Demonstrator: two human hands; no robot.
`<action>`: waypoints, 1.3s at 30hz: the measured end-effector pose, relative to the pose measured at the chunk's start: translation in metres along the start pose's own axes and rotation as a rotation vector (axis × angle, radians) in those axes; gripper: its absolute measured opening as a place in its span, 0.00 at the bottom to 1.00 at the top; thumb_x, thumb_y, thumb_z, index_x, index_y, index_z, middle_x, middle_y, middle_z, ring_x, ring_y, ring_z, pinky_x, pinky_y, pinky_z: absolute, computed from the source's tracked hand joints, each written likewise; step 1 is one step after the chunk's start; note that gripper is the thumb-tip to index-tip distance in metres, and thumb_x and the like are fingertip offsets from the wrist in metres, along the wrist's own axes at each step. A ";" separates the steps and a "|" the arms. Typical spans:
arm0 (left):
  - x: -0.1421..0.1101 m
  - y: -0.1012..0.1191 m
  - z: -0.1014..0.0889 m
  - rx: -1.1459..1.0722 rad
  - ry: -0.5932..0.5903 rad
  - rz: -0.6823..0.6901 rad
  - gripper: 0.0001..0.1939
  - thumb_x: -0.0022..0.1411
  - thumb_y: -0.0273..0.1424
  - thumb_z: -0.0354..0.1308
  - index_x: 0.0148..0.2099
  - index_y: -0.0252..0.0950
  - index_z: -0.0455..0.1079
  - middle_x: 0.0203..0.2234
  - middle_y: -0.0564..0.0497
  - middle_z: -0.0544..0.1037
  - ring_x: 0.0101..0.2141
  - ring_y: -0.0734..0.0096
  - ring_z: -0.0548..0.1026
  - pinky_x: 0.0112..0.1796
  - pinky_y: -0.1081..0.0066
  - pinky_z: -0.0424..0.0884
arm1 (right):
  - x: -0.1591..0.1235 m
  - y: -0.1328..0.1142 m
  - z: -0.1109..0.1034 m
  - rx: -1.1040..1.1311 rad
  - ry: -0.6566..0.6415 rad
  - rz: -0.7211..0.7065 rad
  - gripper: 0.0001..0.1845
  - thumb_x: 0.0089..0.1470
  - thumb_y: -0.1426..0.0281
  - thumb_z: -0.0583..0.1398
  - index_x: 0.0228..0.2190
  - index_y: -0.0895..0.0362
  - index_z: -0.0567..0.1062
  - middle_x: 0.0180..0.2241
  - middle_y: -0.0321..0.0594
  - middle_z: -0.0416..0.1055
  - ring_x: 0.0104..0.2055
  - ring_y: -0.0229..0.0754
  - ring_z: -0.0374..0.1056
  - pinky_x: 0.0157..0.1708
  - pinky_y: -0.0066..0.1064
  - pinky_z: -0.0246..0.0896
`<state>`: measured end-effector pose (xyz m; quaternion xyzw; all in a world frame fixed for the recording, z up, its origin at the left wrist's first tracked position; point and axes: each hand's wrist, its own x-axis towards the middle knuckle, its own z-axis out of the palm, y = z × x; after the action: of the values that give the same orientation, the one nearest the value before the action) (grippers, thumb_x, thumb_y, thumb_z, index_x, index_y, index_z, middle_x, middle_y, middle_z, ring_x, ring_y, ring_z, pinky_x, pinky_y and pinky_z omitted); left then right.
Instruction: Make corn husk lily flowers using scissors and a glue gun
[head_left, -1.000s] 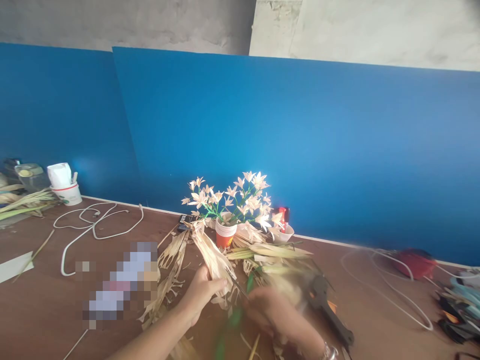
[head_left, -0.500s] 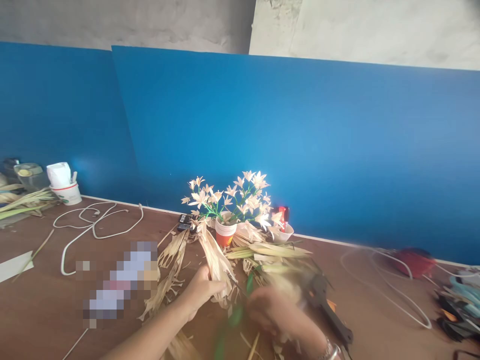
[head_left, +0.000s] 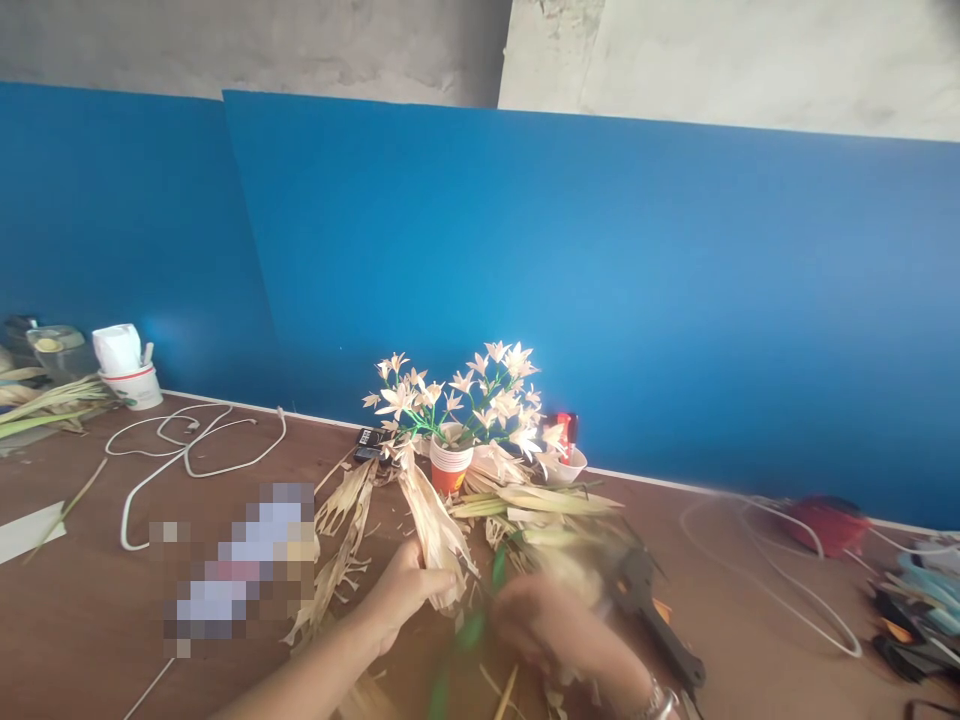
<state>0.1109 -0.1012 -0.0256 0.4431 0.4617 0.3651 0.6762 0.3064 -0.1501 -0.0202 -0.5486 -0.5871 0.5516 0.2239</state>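
Note:
My left hand (head_left: pixel 405 590) is closed round a dried corn husk (head_left: pixel 439 525), pale and frayed at its lower end, with the thumb laid across it. Just right of it, my right hand (head_left: pixel 532 615) is curled and blurred, apart from the husk. The thin dark-bladed tool it held a moment ago is now hard to make out. Beyond the hands stands a stack of paper cups (head_left: pixel 451 465) holding pale husk flowers (head_left: pixel 504 405) on green stems. A blurred green strip (head_left: pixel 472 632) lies between my hands.
Loose husks (head_left: pixel 555 500) spread over the brown table behind my hands. A black glue gun (head_left: pixel 660 620) lies to the right. White cables (head_left: pixel 184 455) curl at the left, near a white cup (head_left: pixel 133 385). A blue panel (head_left: pixel 562 250) rises along the back edge.
The thin dark blade seen at the husk's lower end no longer shows there. My left hand and the husk have barely moved.

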 end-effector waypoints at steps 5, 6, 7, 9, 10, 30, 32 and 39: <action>0.001 -0.003 -0.002 -0.061 -0.083 -0.119 0.16 0.37 0.22 0.61 0.33 0.34 0.70 0.22 0.54 0.76 0.28 0.66 0.73 0.30 0.70 0.65 | -0.001 -0.001 0.000 -0.021 0.001 0.005 0.05 0.41 0.72 0.56 0.22 0.59 0.72 0.11 0.27 0.60 0.11 0.28 0.52 0.09 0.18 0.43; 0.001 -0.004 -0.002 -0.109 -0.104 -0.166 0.15 0.37 0.22 0.60 0.33 0.34 0.69 0.21 0.54 0.76 0.27 0.67 0.73 0.30 0.70 0.65 | -0.001 -0.002 0.001 -0.028 0.002 0.009 0.05 0.41 0.72 0.56 0.21 0.59 0.72 0.11 0.28 0.60 0.11 0.28 0.53 0.09 0.19 0.43; 0.001 -0.005 -0.002 -0.155 -0.116 -0.208 0.15 0.36 0.22 0.60 0.32 0.34 0.68 0.20 0.54 0.75 0.25 0.69 0.73 0.30 0.70 0.65 | -0.002 -0.003 0.001 -0.031 0.001 0.013 0.05 0.42 0.71 0.56 0.21 0.59 0.72 0.11 0.28 0.60 0.11 0.28 0.53 0.09 0.19 0.43; 0.001 -0.006 -0.002 -0.192 -0.139 -0.244 0.14 0.36 0.22 0.60 0.30 0.34 0.67 0.19 0.55 0.75 0.24 0.70 0.72 0.29 0.70 0.65 | -0.003 -0.004 0.001 -0.025 -0.002 0.026 0.06 0.43 0.70 0.57 0.20 0.60 0.72 0.11 0.28 0.60 0.10 0.28 0.52 0.09 0.19 0.42; 0.001 -0.005 -0.002 -0.181 -0.151 -0.238 0.14 0.35 0.22 0.59 0.30 0.34 0.67 0.19 0.55 0.75 0.24 0.70 0.72 0.29 0.71 0.64 | -0.003 -0.004 0.001 -0.018 -0.004 0.031 0.07 0.44 0.70 0.57 0.21 0.60 0.72 0.11 0.28 0.60 0.10 0.28 0.52 0.09 0.19 0.42; 0.009 0.007 -0.012 -0.292 -0.173 -0.104 0.16 0.38 0.25 0.63 0.35 0.34 0.68 0.21 0.55 0.73 0.23 0.75 0.68 0.26 0.73 0.61 | 0.013 0.003 0.028 0.139 0.111 -0.044 0.10 0.48 0.66 0.59 0.24 0.61 0.73 0.10 0.26 0.57 0.11 0.27 0.51 0.11 0.19 0.43; 0.007 0.008 -0.010 -0.269 -0.156 -0.094 0.16 0.39 0.25 0.63 0.35 0.34 0.68 0.22 0.54 0.73 0.24 0.74 0.69 0.27 0.73 0.62 | 0.012 0.004 0.027 0.153 0.115 -0.047 0.10 0.47 0.66 0.60 0.24 0.61 0.73 0.10 0.26 0.57 0.11 0.27 0.50 0.10 0.18 0.43; 0.004 0.016 -0.013 0.081 -0.207 0.000 0.10 0.41 0.26 0.61 0.31 0.34 0.68 0.19 0.57 0.68 0.21 0.76 0.64 0.25 0.73 0.58 | 0.006 0.011 0.009 0.171 0.007 0.017 0.15 0.46 0.62 0.62 0.33 0.61 0.75 0.11 0.26 0.59 0.10 0.27 0.51 0.08 0.18 0.43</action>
<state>0.0989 -0.0889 -0.0145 0.5053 0.4041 0.2984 0.7017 0.3014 -0.1509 -0.0347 -0.5346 -0.5321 0.5997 0.2673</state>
